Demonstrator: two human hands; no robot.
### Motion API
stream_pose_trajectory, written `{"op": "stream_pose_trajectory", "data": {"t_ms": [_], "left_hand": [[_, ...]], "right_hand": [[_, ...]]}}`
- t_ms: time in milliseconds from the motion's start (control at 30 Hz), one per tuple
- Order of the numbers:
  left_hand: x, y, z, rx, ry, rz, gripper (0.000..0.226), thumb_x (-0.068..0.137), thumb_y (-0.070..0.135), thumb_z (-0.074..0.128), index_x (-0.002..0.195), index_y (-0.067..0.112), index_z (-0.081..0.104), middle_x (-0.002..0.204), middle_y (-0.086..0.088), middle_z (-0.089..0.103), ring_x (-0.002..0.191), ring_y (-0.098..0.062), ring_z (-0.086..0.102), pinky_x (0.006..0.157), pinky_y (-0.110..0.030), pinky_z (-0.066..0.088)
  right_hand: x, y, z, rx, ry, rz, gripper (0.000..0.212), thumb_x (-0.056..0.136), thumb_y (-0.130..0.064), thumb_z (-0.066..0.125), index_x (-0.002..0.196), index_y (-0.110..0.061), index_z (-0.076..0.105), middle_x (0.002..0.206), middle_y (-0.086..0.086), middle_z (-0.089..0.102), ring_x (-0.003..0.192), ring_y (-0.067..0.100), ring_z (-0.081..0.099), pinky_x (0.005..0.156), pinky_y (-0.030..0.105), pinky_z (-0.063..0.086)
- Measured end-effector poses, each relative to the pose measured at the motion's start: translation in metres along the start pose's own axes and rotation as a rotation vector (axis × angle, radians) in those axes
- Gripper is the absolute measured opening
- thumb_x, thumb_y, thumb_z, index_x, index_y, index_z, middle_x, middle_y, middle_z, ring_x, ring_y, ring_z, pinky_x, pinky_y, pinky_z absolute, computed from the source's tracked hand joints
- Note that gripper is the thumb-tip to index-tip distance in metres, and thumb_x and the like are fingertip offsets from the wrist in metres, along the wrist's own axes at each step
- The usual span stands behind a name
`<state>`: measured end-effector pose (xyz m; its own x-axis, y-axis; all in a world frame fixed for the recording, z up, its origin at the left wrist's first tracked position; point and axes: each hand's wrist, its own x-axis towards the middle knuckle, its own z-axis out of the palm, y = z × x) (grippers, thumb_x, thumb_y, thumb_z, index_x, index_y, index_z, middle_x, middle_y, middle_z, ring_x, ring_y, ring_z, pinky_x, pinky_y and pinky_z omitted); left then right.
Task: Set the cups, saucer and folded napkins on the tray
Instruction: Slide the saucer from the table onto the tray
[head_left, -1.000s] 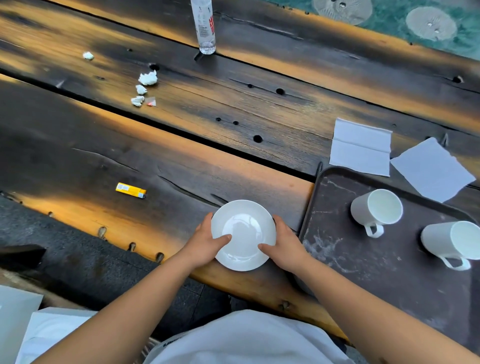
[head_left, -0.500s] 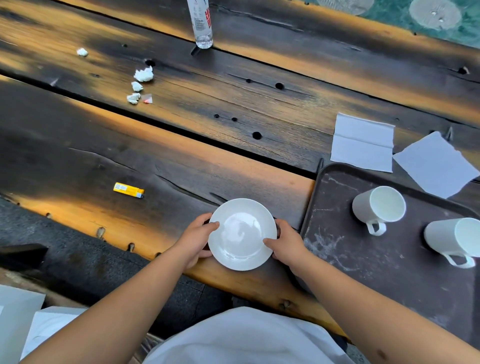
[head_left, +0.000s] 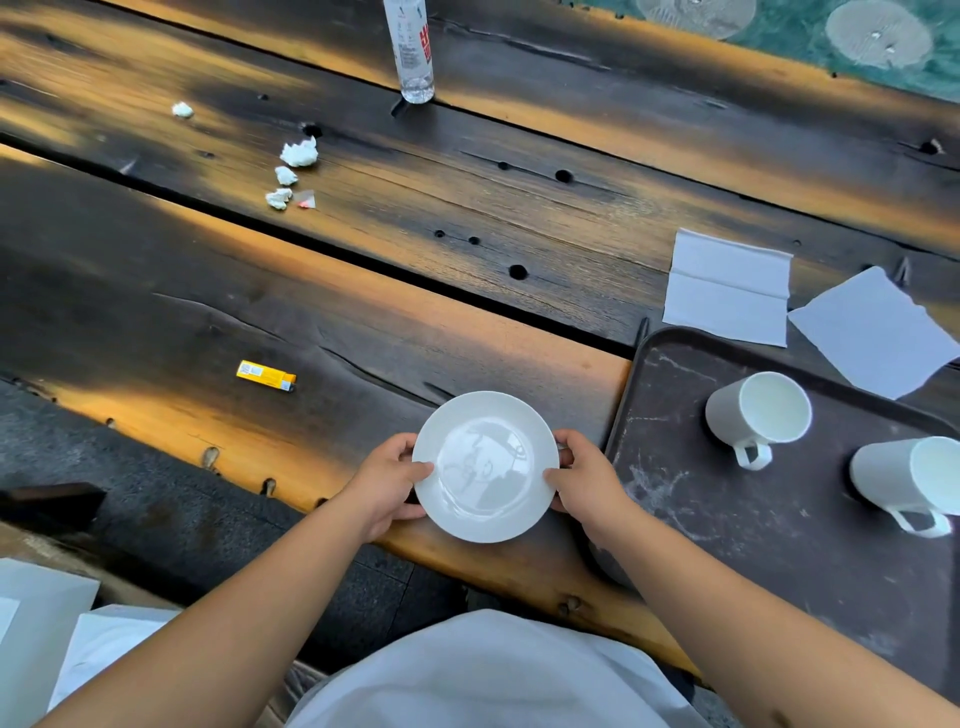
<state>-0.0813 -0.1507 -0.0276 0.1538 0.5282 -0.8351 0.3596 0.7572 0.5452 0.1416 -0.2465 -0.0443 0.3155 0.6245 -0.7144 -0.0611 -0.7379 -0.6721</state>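
- A white saucer (head_left: 485, 466) is held by its rim over the near edge of the dark wooden table (head_left: 363, 291); whether it is resting on the wood or lifted cannot be told.
- The left hand (head_left: 387, 486) is curled round the saucer's left rim, thumb on top; the right hand (head_left: 584, 480) is curled round the right rim in the same way.
- Just to the right of the saucer, a dark brown tray (head_left: 670, 519) is laid on the table, its near left corner hidden behind the right forearm.
- Two white cups are lying on their sides on the tray, handles toward the viewer: the left cup (head_left: 756, 415) and the right cup (head_left: 909, 480).
- A yellow lighter (head_left: 266, 375) is seen on the table, left of the saucer.
- Beyond the tray, off it, a folded napkin (head_left: 727, 288) and a second napkin (head_left: 875, 332) are lying flat.
- Farther off, crumpled tissue scraps (head_left: 291, 169) are scattered.
- At the far side, a clear plastic bottle (head_left: 413, 52) is stood upright.
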Motion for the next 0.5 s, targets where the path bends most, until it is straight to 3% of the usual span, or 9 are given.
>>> {"op": "stream_pose_trajectory", "data": {"t_ms": [500], "left_hand": [[-0.023,0.005,0.018,-0.034,-0.03,0.089,0.029,0.096,-0.002,0.05,0.111,0.019,0.063,0.117,-0.012,0.065,0.105,-0.028,0.066,0.065,-0.042,0.061]], "right_hand": [[-0.027,0.0,-0.025,0.194,0.019,-0.044,0.046,0.088,0.013,0.046,0.106,-0.025,0.065,0.087,-0.008,0.074,0.08,0.011,0.073,0.059,0.028,0.058]]}}
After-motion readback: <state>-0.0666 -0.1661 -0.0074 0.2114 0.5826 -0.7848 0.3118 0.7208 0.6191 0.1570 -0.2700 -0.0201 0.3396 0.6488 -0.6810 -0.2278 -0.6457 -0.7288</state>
